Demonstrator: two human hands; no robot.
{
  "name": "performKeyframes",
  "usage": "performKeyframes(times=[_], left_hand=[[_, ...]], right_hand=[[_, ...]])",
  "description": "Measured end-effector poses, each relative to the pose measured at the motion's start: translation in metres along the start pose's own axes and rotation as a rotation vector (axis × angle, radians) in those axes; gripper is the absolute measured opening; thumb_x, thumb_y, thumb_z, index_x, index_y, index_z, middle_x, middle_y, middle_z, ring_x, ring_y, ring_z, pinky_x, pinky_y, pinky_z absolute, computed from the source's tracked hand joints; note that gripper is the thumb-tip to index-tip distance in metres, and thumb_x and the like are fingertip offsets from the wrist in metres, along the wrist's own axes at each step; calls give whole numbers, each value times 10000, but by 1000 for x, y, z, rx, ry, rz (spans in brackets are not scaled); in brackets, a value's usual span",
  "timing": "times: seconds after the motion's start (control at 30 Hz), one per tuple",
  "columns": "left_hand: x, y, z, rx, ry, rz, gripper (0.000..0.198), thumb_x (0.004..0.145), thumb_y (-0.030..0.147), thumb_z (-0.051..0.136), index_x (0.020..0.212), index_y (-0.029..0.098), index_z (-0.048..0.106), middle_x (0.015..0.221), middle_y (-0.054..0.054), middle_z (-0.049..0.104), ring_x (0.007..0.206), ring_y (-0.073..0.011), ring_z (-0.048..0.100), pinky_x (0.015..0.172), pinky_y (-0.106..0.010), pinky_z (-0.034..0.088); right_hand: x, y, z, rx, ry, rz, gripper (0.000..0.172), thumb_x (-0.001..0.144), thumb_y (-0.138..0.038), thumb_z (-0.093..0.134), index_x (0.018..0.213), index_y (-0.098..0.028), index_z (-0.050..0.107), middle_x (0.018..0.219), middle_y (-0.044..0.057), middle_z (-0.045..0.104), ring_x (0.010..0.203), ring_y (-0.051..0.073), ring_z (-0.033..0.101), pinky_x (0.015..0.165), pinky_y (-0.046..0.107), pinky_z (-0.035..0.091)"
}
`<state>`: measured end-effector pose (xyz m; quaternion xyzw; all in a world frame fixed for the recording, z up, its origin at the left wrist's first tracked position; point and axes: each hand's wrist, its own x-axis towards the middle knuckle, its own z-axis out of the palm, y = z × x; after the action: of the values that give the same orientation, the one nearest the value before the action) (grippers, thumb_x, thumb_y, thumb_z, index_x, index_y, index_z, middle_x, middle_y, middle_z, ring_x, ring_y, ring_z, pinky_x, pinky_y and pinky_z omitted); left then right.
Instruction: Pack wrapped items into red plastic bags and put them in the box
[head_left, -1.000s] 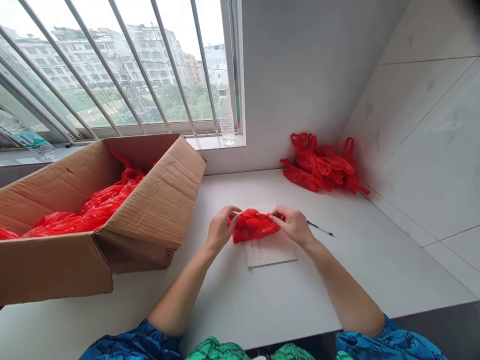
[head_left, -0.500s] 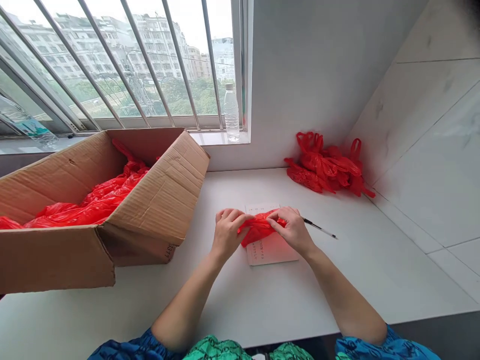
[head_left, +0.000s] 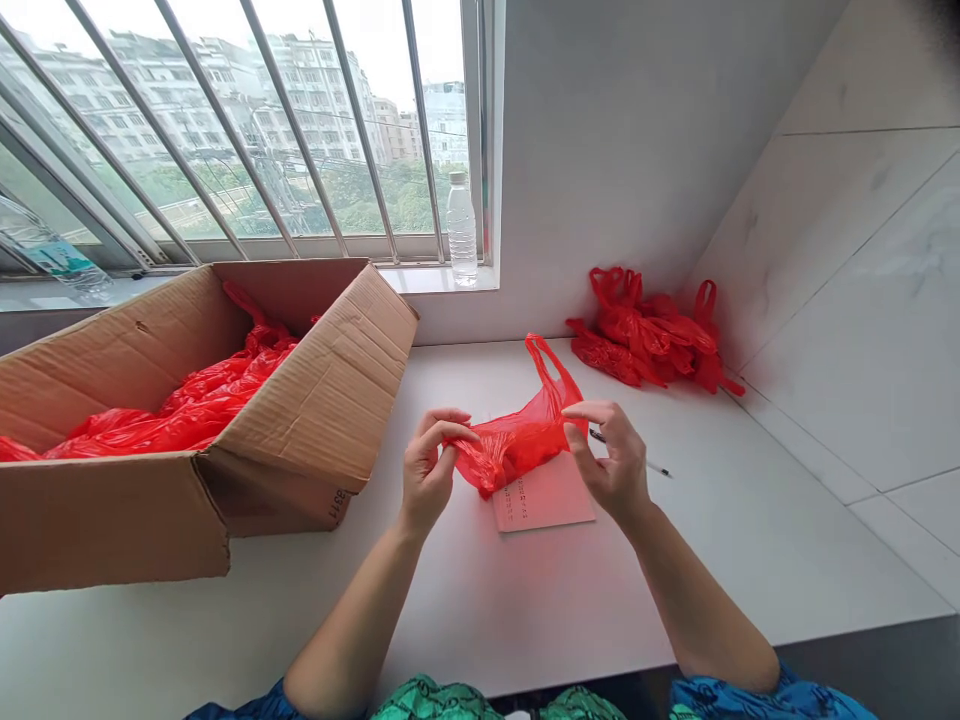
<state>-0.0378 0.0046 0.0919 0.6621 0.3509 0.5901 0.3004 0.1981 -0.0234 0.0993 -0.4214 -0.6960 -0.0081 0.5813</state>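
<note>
A thin red plastic bag [head_left: 517,445] with a loop handle standing up spreads above a sheet of printed paper [head_left: 551,500]. My left hand [head_left: 435,460] pinches the bag's left end between thumb and fingers. At the bag's right edge, my right hand [head_left: 611,455] has its thumb and forefinger apart, with no part of the bag clearly gripped. A black pen [head_left: 660,469] lies on the table, partly hidden behind my right hand. The bag covers the upper part of the paper.
A cardboard box [head_left: 322,390] holding a heap of red bags [head_left: 187,410] stands at the left. More red bags [head_left: 652,330] are piled by the wall at the back right. Two plastic bottles, one upright [head_left: 462,235], are on the windowsill.
The bag has gone from a bunched strip to a spread-out shape with its handle raised. My hands have moved apart, and the right fingers have opened.
</note>
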Motion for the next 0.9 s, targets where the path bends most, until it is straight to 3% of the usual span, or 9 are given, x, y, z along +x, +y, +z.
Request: performKeyframes(times=[0.1,0.2,0.27,0.37,0.43,0.5,0.63,0.73,0.9], left_hand=[[-5,7,-2,-87,-140,8,222,791,111,426,679,183,604,972,-68,660,913,-206,602,909,-367,466],[-6,8,-5,-147,-285,5,204,780,128,372,628,193,492,749,-48,661,755,-200,596,978,-430,428],[-6,10,-6,-74,-362,23,216,779,151,354,607,202,476,604,-28,590,651,-189,539,902,-410,450],[-7,14,-2,213,-522,94,281,830,184,352,719,202,609,575,-4,560,589,-168,483,835,-382,439],[-9,15,4,446,-626,131,325,898,227,379,980,225,694,662,7,607,614,-156,518,903,-401,406],[-14,12,12,669,-626,131,331,953,328,429,1163,265,677,799,-9,640,694,-161,568,967,-432,369],[-21,-3,21,929,-499,84,380,988,456,448,867,258,749,957,-44,629,833,-182,599,1063,-498,295],[-21,-12,21,979,-415,122,431,981,423,492,659,224,698,1009,-44,649,898,-203,600,1113,-556,228],[-22,-23,19,1012,-440,171,222,829,345,705,661,219,633,1033,-45,681,982,-267,598,1155,-639,142]], right_hand=[[-3,-12,14,-18,-399,-8,224,1028,-250,403,918,-224,596,869,38,666,839,192,642,772,322,495],[-8,-6,23,-316,-731,174,282,1033,-263,395,830,-200,581,719,17,622,648,175,602,588,280,407],[-10,-2,22,-488,-856,287,129,969,-294,545,937,-178,591,831,45,652,652,183,604,527,268,344],[-7,-5,16,-547,-969,400,373,810,-346,740,1084,-156,571,1046,107,646,779,222,630,534,257,337],[-3,-11,11,-520,-1049,484,435,753,-363,766,1082,-157,569,1013,103,643,772,222,625,530,252,338],[-1,-15,7,-468,-1113,544,460,717,-383,765,1074,-172,564,893,62,644,695,204,608,502,249,323],[-1,-14,0,-478,-1104,552,451,694,-433,765,1025,-211,554,700,-3,616,616,204,586,497,266,311],[-6,-6,0,-566,-989,536,349,795,-535,686,881,-222,556,654,22,625,598,226,590,516,294,325],[-14,6,20,-568,-728,291,293,987,-467,484,880,-221,602,627,47,634,608,224,621,531,304,369]])
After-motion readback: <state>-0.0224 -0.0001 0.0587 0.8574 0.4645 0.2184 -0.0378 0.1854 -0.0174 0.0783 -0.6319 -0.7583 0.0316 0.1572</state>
